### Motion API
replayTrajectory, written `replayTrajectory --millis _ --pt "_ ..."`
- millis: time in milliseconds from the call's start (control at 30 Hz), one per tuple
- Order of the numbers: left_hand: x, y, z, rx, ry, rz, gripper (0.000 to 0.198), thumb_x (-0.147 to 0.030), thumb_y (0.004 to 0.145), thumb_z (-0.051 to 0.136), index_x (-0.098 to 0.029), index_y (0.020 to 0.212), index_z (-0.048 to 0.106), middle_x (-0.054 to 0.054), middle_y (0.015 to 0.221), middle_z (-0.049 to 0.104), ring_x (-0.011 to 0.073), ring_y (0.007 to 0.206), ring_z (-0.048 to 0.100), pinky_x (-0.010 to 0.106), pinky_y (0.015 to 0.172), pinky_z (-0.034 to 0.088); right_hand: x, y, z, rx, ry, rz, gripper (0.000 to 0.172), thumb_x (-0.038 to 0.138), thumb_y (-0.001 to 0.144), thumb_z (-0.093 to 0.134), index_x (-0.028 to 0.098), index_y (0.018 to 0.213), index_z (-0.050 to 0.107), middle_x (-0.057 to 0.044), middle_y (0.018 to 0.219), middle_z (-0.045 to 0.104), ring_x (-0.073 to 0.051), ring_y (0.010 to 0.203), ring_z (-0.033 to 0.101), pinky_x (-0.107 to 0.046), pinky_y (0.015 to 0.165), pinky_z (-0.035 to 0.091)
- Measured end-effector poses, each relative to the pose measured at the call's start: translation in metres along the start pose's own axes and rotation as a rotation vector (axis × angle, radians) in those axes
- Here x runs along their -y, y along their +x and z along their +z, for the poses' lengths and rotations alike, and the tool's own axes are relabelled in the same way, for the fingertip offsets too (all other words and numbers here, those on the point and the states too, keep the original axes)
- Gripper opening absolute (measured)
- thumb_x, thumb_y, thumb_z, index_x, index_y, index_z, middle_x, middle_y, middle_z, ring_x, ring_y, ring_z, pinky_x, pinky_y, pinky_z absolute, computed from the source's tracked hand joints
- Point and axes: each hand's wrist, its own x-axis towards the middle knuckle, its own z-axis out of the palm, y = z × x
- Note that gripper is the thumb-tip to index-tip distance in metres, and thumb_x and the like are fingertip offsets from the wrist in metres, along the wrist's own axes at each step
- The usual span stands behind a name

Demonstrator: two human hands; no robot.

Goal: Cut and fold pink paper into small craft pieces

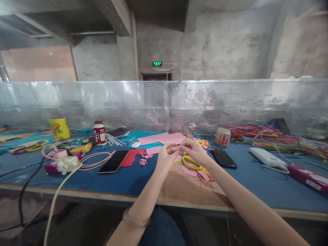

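My left hand (165,154) and my right hand (194,151) meet over the table, fingers closed in a pinch. Between the fingertips shows a small piece of pink paper (177,148); its exact shape is too small to tell. Just below my right hand lie yellow-handled scissors (191,164), their blades partly hidden. Cut pink paper pieces (189,171) and thin orange-brown strips (205,183) are scattered beside them. Left of my left hand sit small curled pink paper shapes (142,162). Larger pink paper sheets (151,138) lie behind the hands, near a colourful paper flower (203,142).
A phone (114,161) rests on red paper (132,159) at left, another phone (224,159) at right. Behind stand a brown bottle (99,133), a yellow tin (59,128) and a jar (222,137). Cables, a power strip (309,178) and a white power bank (268,158) occupy the sides.
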Motion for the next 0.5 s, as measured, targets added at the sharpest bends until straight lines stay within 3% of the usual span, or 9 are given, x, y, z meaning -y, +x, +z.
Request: replayTrajectory --millis 167,300,500 --pt "-0.003 -0.001 0.0 -0.011 0.028 0.049 0.034 -0.016 0.06 0.071 -0.016 0.093 0.06 0.0 0.061 0.065 0.015 0.065 0.063 0.025 0.065 0.046 0.003 0.0 0.003 0.004 0.058 0.051 0.025 0.041 0.078 0.056 0.018 0.07 0.062 -0.001 0.07 0.059 -0.014 0.068 0.052 -0.028 0.065 0.04" --pt "-0.006 -0.002 0.001 -0.011 -0.031 0.07 0.031 -0.02 0.064 0.069 -0.016 0.093 0.062 0.002 0.069 0.067 0.0163 0.072 0.065 0.027 0.071 0.046 0.011 0.0 0.006 -0.03 0.187 0.118 0.033 0.045 0.083 0.047 0.018 0.074 0.064 -0.002 0.073 0.06 -0.015 0.072 0.054 -0.028 0.068 0.041" --pt "-0.006 -0.002 0.0 -0.05 -0.128 0.038 0.031 -0.025 0.06 0.072 -0.016 0.089 0.062 0.005 0.077 0.069 0.0187 0.075 0.065 0.03 0.073 0.047 0.023 -0.003 0.007 -0.036 0.329 0.111 0.021 0.039 0.072 0.062 0.019 0.078 0.065 -0.002 0.078 0.062 -0.015 0.078 0.056 -0.028 0.074 0.042"
